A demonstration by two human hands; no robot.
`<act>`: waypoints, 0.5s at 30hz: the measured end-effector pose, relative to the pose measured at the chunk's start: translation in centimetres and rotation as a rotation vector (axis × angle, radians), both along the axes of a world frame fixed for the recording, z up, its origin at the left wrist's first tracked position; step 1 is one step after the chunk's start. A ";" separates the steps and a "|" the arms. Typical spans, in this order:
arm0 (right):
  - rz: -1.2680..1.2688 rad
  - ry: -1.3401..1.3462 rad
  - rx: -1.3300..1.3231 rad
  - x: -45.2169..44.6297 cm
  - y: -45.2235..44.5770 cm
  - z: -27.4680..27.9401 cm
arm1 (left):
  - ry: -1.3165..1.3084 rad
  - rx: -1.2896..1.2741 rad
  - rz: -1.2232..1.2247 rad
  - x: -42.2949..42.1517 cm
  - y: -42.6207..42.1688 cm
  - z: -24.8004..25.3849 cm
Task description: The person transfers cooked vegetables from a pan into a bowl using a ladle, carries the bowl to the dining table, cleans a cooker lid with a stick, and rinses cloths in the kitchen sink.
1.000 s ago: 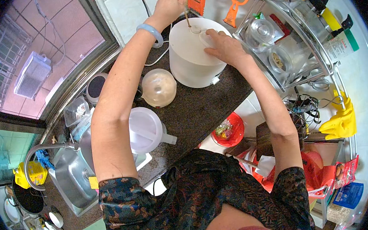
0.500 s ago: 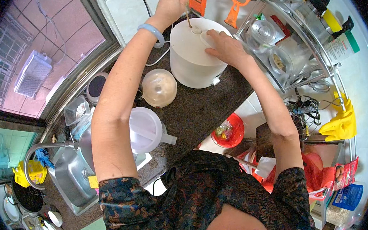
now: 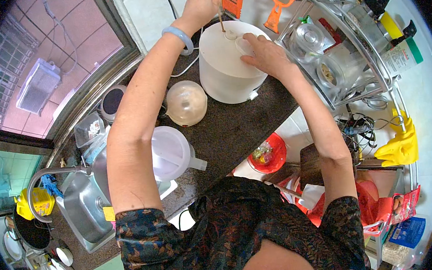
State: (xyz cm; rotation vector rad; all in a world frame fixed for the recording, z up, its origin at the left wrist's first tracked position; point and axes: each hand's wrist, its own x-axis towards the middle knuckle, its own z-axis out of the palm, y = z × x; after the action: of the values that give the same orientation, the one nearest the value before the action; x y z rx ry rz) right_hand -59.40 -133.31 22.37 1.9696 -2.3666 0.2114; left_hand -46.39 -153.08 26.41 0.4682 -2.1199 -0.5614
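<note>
A tall white cylindrical container point(image 3: 229, 77) stands on the dark countertop near the wall. My left hand point(image 3: 199, 5), above its far left edge, is closed around a thin brown stick point(image 3: 221, 24), whose lower end meets the container's top beside a small round clear piece point(image 3: 231, 35). My right hand point(image 3: 263, 55) rests on the right side of the top, thumb and fingers apart, over a round translucent disc point(image 3: 243, 45). Left of the container sits a round appliance with a clear dome point(image 3: 186, 103). Nearer to me is a translucent plastic jug point(image 3: 170, 152) with a handle.
A steel sink point(image 3: 84, 208) with a curved faucet point(image 3: 35, 184) is at the left. On the right stands a metal rack point(image 3: 367, 44) holding jars, with yellow gloves point(image 3: 400, 142) hanging from it. A red bin point(image 3: 269, 153) lies below the counter edge.
</note>
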 end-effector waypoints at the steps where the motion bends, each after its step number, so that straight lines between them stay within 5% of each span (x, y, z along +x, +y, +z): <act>1: 0.000 0.000 0.002 0.1 0.0 0.1 | 0.073 -0.052 -0.046 0.0 0.0 -0.1; 15: -0.006 0.015 0.026 0.5 -0.1 0.3 | 0.066 -0.030 -0.021 -0.1 -0.6 -0.5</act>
State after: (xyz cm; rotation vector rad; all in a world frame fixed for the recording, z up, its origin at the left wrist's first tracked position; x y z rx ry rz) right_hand -58.91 -133.42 22.72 1.9680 -2.3775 0.1665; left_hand -46.50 -153.66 25.93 0.4062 -2.0695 -0.5491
